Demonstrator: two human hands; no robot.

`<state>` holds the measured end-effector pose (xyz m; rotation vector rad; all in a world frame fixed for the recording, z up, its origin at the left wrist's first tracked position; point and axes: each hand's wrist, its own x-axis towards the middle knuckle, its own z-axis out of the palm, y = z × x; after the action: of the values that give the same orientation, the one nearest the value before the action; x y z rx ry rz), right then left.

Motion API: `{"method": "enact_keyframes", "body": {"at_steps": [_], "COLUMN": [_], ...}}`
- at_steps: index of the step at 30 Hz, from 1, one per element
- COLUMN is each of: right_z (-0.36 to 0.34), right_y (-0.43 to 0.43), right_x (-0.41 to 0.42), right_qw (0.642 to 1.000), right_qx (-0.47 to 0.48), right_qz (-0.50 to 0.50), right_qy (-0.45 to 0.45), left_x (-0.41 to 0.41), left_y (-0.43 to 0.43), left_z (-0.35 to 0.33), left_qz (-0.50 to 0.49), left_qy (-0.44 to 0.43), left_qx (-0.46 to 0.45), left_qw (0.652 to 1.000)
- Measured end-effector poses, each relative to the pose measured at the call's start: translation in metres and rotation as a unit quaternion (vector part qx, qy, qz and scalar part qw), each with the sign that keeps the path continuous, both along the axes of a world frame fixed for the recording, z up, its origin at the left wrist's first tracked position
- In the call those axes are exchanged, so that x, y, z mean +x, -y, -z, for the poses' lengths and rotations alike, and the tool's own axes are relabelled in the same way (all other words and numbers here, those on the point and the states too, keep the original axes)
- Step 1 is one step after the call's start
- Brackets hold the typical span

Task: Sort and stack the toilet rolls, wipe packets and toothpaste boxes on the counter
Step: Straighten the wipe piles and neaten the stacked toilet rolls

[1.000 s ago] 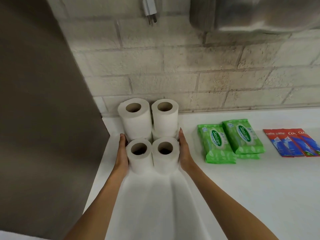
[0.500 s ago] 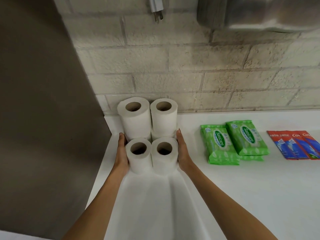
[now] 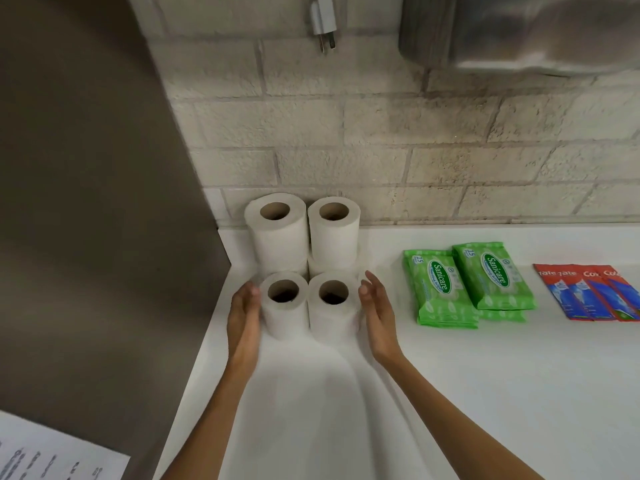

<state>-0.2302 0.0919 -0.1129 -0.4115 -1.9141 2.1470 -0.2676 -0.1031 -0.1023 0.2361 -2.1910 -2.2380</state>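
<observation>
White toilet rolls stand upright in the counter's back left corner. Two tall stacks (image 3: 278,233) (image 3: 334,230) are at the wall, and two single rolls (image 3: 285,306) (image 3: 332,306) stand in front of them. My left hand (image 3: 244,317) is flat beside the front left roll, touching or nearly touching it. My right hand (image 3: 377,313) is a small gap off the front right roll, fingers apart. Green wipe packets (image 3: 440,289) (image 3: 491,275) lie stacked to the right. Red and blue toothpaste boxes (image 3: 588,292) lie side by side at the far right.
A grey panel (image 3: 97,202) walls off the counter's left side. The white counter (image 3: 450,393) runs forward and right. A brick wall (image 3: 381,133) is behind, with a hanging plug (image 3: 323,26) and a steel dispenser (image 3: 519,32) above. A printed sheet (image 3: 52,455) lies at lower left.
Both hands were pressed against the sides of the two front rolls. My right hand has now come away from its roll and my left has eased back. The rolls have stayed put.
</observation>
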Motion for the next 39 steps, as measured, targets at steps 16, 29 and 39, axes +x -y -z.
{"method": "enact_keyframes", "body": {"at_steps": [16,29,39], "right_z": [0.003,-0.141,-0.17], "right_y": [0.01,0.014,-0.006], "right_x": [0.01,-0.012,-0.078], "right_qw": [0.972,0.957,0.963], "right_qx": [0.225,0.211,0.224], "right_qz": [-0.059,0.031,0.044], "right_qy": [-0.006,-0.197,-0.142], "left_x": [0.011,-0.004,-0.078], "left_y": [-0.008,-0.014,-0.026], "left_z": [0.001,-0.137,-0.168], "left_qz": [0.082,0.012,-0.007], "left_qy": [-0.05,-0.232,-0.211], "left_qx": [-0.174,-0.096,-0.171], "left_qw": [0.98,0.968,0.962]}}
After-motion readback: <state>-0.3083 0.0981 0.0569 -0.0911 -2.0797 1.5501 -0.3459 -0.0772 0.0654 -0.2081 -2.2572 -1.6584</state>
